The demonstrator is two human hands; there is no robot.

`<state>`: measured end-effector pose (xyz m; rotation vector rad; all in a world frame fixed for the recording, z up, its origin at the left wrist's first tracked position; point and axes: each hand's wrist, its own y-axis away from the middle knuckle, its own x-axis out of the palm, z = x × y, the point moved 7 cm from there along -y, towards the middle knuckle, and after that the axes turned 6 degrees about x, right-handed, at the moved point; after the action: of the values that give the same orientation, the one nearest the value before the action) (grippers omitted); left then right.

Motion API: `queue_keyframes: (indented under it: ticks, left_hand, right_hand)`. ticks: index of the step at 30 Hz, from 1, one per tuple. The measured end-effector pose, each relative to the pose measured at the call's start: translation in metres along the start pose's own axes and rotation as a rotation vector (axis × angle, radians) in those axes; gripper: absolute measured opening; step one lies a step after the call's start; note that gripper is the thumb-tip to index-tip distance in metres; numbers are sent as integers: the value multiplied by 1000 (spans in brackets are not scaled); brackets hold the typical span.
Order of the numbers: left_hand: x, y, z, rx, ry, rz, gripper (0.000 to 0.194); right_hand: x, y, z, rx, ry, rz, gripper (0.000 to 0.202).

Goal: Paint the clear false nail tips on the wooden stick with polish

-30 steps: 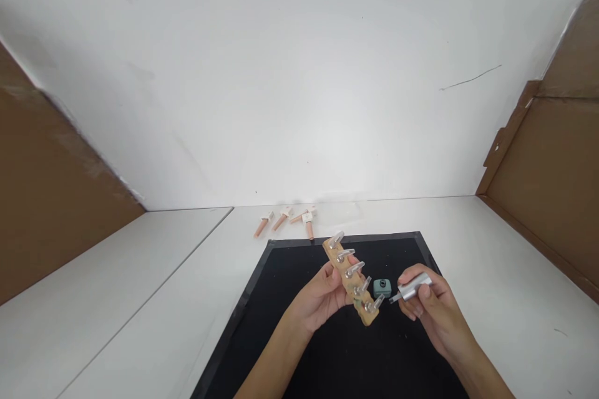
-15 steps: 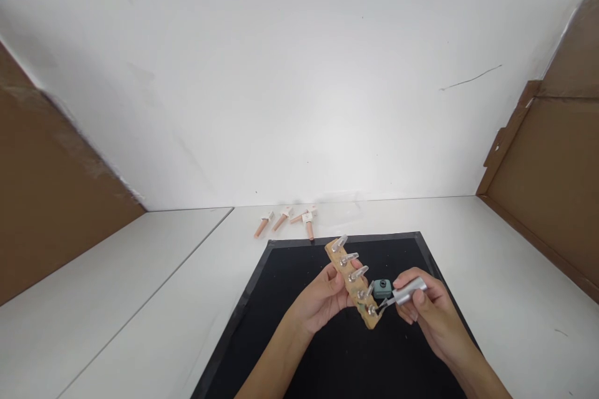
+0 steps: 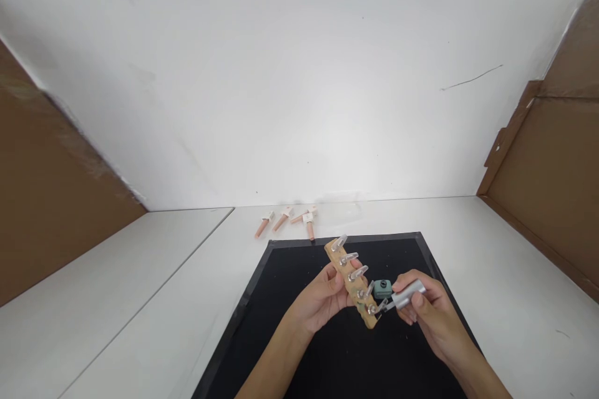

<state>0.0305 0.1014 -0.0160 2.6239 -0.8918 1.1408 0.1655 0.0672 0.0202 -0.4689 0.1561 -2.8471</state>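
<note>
My left hand [image 3: 322,299] is closed around a narrow wooden strip [image 3: 334,254], which is held tilted above a black mat. Several clear false nail tips [image 3: 358,273] stick out along the strip on small metal mounts. In my right hand [image 3: 428,305] is a nail polish brush by its silver cap [image 3: 409,294]; its tip reaches the nail tip [image 3: 380,306] at the near end, though exact contact is hard to tell. Between the hands, on the mat, stands a small dark green polish bottle [image 3: 382,288] with its neck uncovered.
Several pink-and-white bottles [image 3: 282,219] lie on the white table behind the black mat [image 3: 355,361]. A white wall [image 3: 299,106] rises at the back, with brown cardboard panels [image 3: 552,181] at both sides.
The brush in my right hand has shifted slightly at the near-end nail tip, its bristles now less visible. My left hand and the strip have stayed nearly still.
</note>
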Motion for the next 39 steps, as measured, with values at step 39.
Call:
queue_keyframes:
  ticks: [39]
  left_hand:
    - [5,4,-7,6,40,-3,28]
  right_hand:
    - [0,-1,6,-2,-66,-67,37]
